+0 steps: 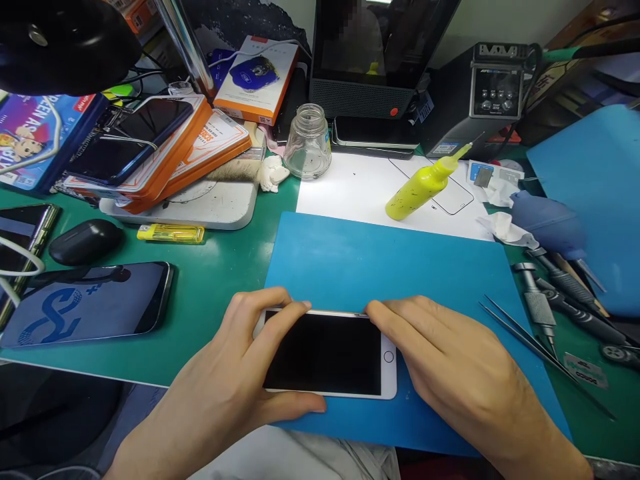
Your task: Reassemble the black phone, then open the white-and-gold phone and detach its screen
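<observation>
Single head-worn camera. View faces forward and down over the worktop [215,280]. Close range: the hands [225,373] and white phone [330,353] occupy the near centre; a dark screen [370,53] stands at the far side.

On the green table [210,277], a yellow bottle [417,192] on white paper [345,190], a glass jar [308,143] at the paper's left edge, and a yellow lighter [171,233] near stacked orange-edged boxes [210,148].

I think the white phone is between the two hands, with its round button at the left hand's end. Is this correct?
Not quite: in the head view, the white phone is between the left hand and the right hand, but its round button is at the right hand's end.
</observation>
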A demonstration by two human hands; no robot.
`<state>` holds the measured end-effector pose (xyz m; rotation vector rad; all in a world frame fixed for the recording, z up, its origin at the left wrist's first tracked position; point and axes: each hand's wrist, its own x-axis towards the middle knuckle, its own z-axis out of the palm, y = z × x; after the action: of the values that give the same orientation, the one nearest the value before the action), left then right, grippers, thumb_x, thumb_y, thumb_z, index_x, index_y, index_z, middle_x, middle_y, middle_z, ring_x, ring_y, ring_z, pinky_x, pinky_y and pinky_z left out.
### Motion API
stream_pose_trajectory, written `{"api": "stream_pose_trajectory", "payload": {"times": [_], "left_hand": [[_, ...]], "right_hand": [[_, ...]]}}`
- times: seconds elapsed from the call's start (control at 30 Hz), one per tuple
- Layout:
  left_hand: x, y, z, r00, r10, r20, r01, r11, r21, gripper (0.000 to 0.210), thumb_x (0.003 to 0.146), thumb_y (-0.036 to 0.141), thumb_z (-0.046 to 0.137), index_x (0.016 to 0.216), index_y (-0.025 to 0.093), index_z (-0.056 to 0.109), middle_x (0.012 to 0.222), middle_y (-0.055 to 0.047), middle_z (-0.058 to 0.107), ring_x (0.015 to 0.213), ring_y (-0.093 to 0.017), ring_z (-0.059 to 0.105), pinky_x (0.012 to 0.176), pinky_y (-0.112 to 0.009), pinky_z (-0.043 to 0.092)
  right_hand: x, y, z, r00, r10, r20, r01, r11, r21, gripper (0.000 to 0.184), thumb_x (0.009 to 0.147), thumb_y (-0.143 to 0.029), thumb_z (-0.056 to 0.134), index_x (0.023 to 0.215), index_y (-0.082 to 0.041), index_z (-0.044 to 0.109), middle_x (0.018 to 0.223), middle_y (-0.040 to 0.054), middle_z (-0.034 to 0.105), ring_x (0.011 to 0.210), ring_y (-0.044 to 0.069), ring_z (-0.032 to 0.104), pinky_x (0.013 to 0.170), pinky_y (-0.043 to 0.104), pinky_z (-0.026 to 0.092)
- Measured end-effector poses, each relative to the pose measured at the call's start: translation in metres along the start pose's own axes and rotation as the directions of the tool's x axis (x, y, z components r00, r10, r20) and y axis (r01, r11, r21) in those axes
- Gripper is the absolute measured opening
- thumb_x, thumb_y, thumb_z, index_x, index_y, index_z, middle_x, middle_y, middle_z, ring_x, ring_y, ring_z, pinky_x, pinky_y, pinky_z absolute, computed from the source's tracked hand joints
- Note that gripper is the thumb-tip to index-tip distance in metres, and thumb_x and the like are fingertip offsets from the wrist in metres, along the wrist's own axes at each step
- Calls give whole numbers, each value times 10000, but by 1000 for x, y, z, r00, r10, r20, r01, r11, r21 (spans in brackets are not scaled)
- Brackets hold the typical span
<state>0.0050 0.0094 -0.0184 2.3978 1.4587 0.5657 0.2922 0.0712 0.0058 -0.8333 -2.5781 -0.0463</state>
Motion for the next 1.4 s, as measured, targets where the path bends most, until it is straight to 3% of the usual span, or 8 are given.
{"api": "stream_pose_trajectory", "payload": {"times": [0.3, 0.5, 0.67, 0.77, 0.9, 1.0, 1.13, 1.4], "left_hand": [[-2, -1, 2, 1000, -6, 10, 7, 1000, -28, 713, 1098, 726, 564, 1582, 213, 454, 1410, -151, 559, 1293, -314, 651, 966, -379, 678], [4, 4, -1, 999, -2, 49, 1, 1000, 17, 925, 912, 553, 928, 1604, 205, 423, 1428, -140, 636, 1295, -349, 622, 1026, -459, 593], [24, 20, -4, 994, 102, 31, -106, 970, 220, 1306, 593, 546, 1125, 1658, 203, 452, 1249, -130, 686, 1091, -399, 652, 921, -515, 521], [34, 29, -4, 992, 126, 28, -129, 979, 160, 1161, 456, 566, 1162, 1400, 206, 589, 1130, -79, 680, 936, -341, 650, 821, -452, 496], [36, 34, -3, 987, 155, -51, -154, 988, 25, 889, 609, 448, 1135, 1246, 261, 542, 1088, -15, 629, 887, -259, 603, 779, -381, 461], [35, 37, 5, 962, 4, -274, -115, 913, -392, 707, 794, 425, 1030, 1212, 290, 475, 1006, 30, 476, 859, -210, 530, 753, -336, 433], [43, 44, 24, 921, 0, -388, -185, 879, -439, 679, 841, 458, 949, 1192, 302, 388, 1031, 26, 423, 883, -200, 513, 753, -331, 438], [47, 57, 42, 900, -67, -432, -174, 851, -496, 775, 747, 442, 1004, 1184, 310, 377, 1051, 18, 439, 900, -192, 473, 746, -318, 428]], "right_hand": [[1, 3, 5, 999, 38, -16, -36, 991, 131, 316, 1057, 71, 505, 1267, -82, 686, 928, 89, 767, 801, 205, 682, 729, 351, 539], [-2, 2, -1, 976, 211, -47, -199, 962, 185, 176, 1117, -77, 596, 1187, -175, 723, 1019, 41, 811, 882, 183, 746, 789, 320, 577], [-32, 7, -20, 811, 537, -234, -520, 844, 134, 187, 1124, -94, 633, 1249, -182, 740, 1065, 39, 797, 952, 159, 762, 871, 274, 588], [-54, 6, -18, 758, 605, -242, -601, 793, 99, 223, 1139, -135, 621, 1316, -184, 748, 1052, 42, 802, 920, 168, 772, 831, 274, 603], [-66, 3, -8, 764, 601, -236, -605, 794, 64, 247, 1174, -187, 550, 1329, -200, 742, 1058, 41, 808, 941, 189, 783, 862, 311, 613], [-65, 4, -5, 782, 572, -247, -583, 812, 35, 263, 1184, -206, 527, 1349, -217, 733, 1049, 25, 805, 925, 188, 776, 839, 320, 604], [-65, 9, -4, 798, 526, -295, -549, 836, 7, 286, 1205, -266, 489, 1339, -222, 737, 1040, 22, 807, 906, 194, 782, 808, 335, 586], [-68, 12, -3, 816, 517, -260, -534, 846, 8, 287, 1209, -287, 471, 1319, -235, 731, 1047, 29, 789, 904, 203, 764, 795, 344, 568]]}}
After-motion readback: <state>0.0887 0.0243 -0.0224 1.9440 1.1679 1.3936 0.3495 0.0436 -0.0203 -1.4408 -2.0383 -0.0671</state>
